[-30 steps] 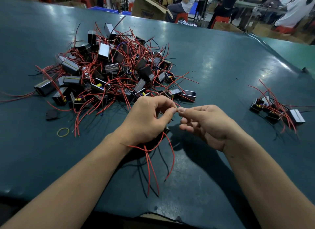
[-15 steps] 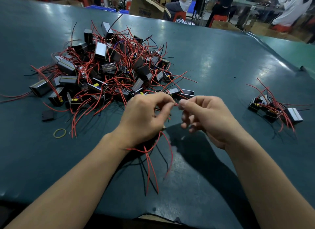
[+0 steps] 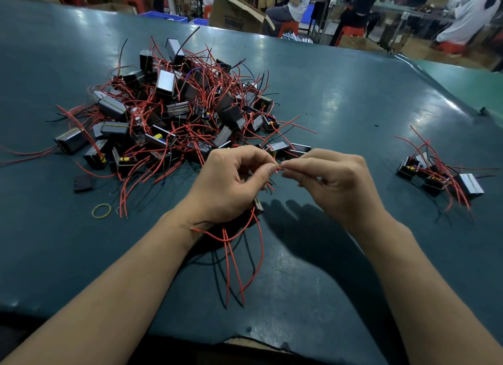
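Two bare hands meet over a smooth teal table [image 3: 340, 98]: left hand [image 3: 228, 185] and right hand [image 3: 334, 185] each pinch thin red wire ends [image 3: 278, 168]; glossy boxy parts lie heaped [image 3: 174, 114] behind.

I've got a dark teal table [image 3: 340, 106], top shiny and scuffed. A big tangled pile [image 3: 174, 114] of small black and metal boxes with red wires sits on its left half. A small cluster [image 3: 441, 177] of the same boxes lies well apart on the right, and a yellow rubber band [image 3: 101, 210] and a flat black square piece [image 3: 83, 183] lie just beside the pile's near edge. Some red leads [image 3: 226, 261] trail over the top toward the front edge; I can't tell if they touch it.
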`<state>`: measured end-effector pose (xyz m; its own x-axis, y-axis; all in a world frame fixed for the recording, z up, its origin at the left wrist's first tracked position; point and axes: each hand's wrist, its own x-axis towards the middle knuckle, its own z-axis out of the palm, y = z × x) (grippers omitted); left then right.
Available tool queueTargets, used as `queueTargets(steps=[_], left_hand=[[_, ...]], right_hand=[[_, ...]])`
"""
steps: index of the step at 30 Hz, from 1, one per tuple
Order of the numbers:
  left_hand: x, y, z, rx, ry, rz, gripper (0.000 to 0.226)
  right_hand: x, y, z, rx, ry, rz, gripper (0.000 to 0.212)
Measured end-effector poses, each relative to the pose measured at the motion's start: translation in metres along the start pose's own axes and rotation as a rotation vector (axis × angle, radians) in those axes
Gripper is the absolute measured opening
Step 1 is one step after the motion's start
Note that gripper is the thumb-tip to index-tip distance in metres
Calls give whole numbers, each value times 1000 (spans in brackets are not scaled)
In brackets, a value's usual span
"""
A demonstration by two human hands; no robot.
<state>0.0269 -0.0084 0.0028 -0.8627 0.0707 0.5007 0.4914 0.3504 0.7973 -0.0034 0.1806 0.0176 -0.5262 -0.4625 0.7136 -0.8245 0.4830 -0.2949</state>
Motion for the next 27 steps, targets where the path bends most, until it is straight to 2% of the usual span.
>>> queueTargets(steps=[4,6,9,12,14,15,16,17,19,20,21,23,27], left_hand=[[0,0,0,-14,-21,0,8],[0,1,1,-41,-29,13,6],[0,3,2,-48,-1,39,6],[-2,3,3,20,31,86,6],[-3,3,4,79,46,104,8],[-3,2,5,91,60,100,8],[-2,1,6,91,78,89,7],[-1,0,6,82,95,73,7],[0,-1,6,61,112,40,6],[1,-1,6,58,117,28,6],[1,-1,7,60,125,20,6],[1,0,7,68,146,11,5],[1,1,3,50,147,-1,6]], right_hand=[[2,-4,-2,41,-65,44,11],[0,-7,-5,201,-110,191,13],[2,-19,0,586,-151,642,30],[9,-27,7,1111,-162,1214,28],[15,-31,10,1373,-165,1417,22],[16,-32,11,1426,-136,1440,23],[15,-33,11,1319,-109,1379,26],[12,-34,13,1065,-60,1239,30],[2,-36,19,389,46,770,31],[-1,-36,23,134,85,558,30],[-3,-35,26,-16,105,415,29],[-3,-32,28,-139,95,294,27],[-5,-32,25,-202,12,199,24]])
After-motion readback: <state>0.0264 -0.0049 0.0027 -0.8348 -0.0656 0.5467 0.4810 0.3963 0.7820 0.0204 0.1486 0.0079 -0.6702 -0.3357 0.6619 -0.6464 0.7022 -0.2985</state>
